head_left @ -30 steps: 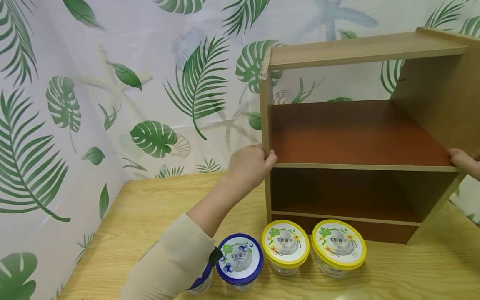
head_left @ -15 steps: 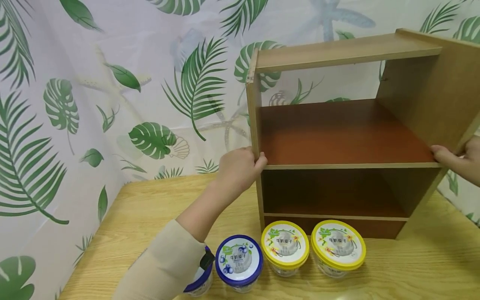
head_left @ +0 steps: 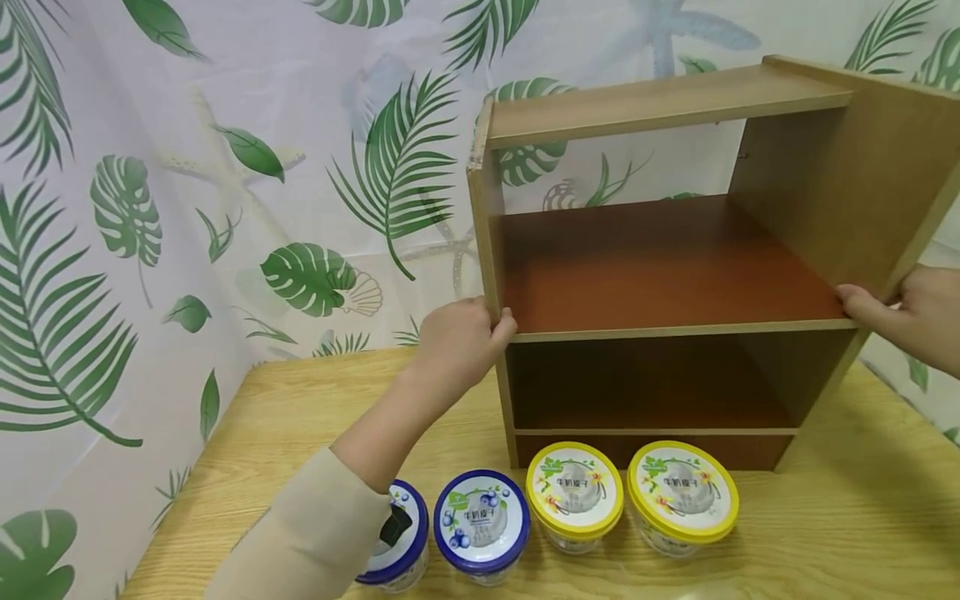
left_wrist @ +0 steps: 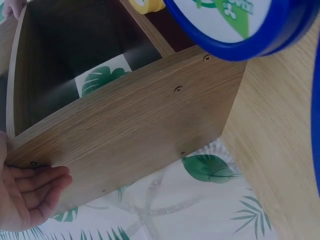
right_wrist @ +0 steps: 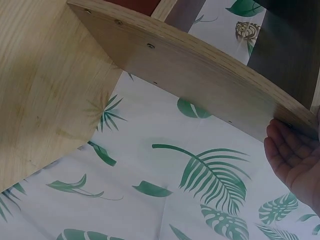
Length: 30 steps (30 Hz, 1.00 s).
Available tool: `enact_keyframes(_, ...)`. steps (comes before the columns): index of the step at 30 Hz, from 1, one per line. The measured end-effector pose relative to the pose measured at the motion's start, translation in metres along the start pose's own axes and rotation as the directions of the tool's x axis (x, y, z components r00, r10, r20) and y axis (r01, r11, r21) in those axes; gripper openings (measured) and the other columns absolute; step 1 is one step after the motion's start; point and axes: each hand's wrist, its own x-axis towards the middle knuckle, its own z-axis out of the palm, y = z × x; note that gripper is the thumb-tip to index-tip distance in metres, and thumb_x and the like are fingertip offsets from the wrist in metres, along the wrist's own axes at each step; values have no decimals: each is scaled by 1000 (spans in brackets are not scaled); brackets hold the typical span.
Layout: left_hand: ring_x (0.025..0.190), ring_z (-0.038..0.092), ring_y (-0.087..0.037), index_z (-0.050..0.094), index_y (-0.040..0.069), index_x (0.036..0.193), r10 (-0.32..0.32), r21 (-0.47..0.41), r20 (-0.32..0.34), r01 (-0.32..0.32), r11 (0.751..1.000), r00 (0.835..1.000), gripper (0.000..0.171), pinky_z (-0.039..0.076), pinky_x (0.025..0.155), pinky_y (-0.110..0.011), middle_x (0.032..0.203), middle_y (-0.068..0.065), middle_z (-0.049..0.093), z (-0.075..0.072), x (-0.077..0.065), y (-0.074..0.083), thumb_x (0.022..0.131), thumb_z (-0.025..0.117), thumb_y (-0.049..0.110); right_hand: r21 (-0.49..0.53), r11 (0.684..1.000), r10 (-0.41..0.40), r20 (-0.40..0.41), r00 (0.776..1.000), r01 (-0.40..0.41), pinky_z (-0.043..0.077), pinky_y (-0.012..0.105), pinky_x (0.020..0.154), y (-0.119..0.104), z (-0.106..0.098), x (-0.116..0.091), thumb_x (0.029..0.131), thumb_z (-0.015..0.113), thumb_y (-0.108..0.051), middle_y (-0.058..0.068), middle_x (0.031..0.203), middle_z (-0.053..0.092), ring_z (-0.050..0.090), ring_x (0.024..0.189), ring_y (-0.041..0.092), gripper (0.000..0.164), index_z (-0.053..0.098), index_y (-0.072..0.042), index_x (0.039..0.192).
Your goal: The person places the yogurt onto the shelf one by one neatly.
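A small wooden shelf unit point(head_left: 660, 271) with red-brown boards stands on the right half of the table. My left hand point(head_left: 461, 343) grips its left side panel at the height of the middle board, thumb over the front edge. In the left wrist view the fingers point(left_wrist: 42, 182) lie along the panel's outer face. On the opposite side my right hand point(head_left: 915, 321) holds the right panel, its thumb at the end of the middle board. The right wrist view shows the fingers point(right_wrist: 287, 150) against that panel's outside.
Two yellow-lidded tubs point(head_left: 574, 490) stand close in front of the unit's base. Left of them are two blue-lidded tubs point(head_left: 482, 518), one partly behind the left sleeve point(head_left: 315, 525). A leaf-print cloth point(head_left: 300, 167) hangs behind the wooden table point(head_left: 300, 400).
The shelf unit has shifted left across the table, with both hands keeping their hold. More of the right hand shows, and the left forearm has moved left too. The tubs stay in place.
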Motion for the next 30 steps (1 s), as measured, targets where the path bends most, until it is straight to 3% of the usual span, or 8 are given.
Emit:
enact_keyframes(6, 53, 46, -18, 42, 12, 55, -4, -7, -5, 4, 1000, 1000, 44, 34, 44, -29, 57, 0, 42, -2, -3, -6, 95, 42, 30, -92, 996, 23, 64, 998, -17, 22, 31, 38, -8, -1, 5, 97, 36, -45, -2, 34, 31, 27, 33, 15, 69, 55, 4, 51)
enact_keyframes(11, 51, 43, -17, 41, 12, 55, -9, -8, -11, 9, 1000, 1000, 44, 32, 43, -28, 56, 0, 39, -4, -6, -11, 95, 42, 29, -110, 994, 41, 108, 993, -29, 24, 32, 39, -11, 2, 8, 97, 33, -47, -3, 36, 31, 29, 37, 16, 70, 49, -3, 45)
enact_keyframes(17, 50, 42, -17, 41, 11, 53, -24, -16, -11, 23, 1000, 1000, 45, 30, 43, -27, 55, 0, 39, -8, -10, -16, 95, 43, 29, -70, 997, -23, 93, 995, 29, 25, 29, 40, -13, 9, 10, 97, 34, -46, -4, 37, 26, 27, 38, 14, 65, 33, -10, 42)
enact_keyframes(24, 52, 45, -18, 43, 11, 55, -69, 0, 14, 69, 998, 997, 45, 33, 44, -28, 57, -2, 42, -12, -16, -23, 96, 41, 30, -29, 999, -35, 156, 987, 40, 28, 27, 42, -21, 13, 15, 96, 44, -31, -4, 41, 34, 30, 40, 10, 55, 55, 0, 52)
enact_keyframes(30, 52, 46, -19, 43, 11, 56, -102, 9, 13, 101, 995, 995, 45, 33, 46, -29, 57, -2, 43, -15, -22, -30, 96, 42, 31, -3, 999, -46, 172, 984, 47, 28, 27, 43, -31, 17, 19, 95, 47, -26, -3, 47, 37, 30, 43, 9, 43, 57, 3, 65)
